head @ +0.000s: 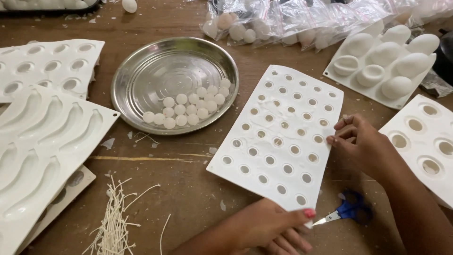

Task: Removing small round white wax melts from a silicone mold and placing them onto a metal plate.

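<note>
Left hand (pixel 264 226) pinches white mould sheet (pixel 278 137) bottom edge — rows of round holes — right hand (pixel 363 146) grips side.

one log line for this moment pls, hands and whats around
left hand: grips near edge of white mould sheet | right hand: fingers on its right edge | steel plate: small white balls | blue scissors: beside sheet
</note>
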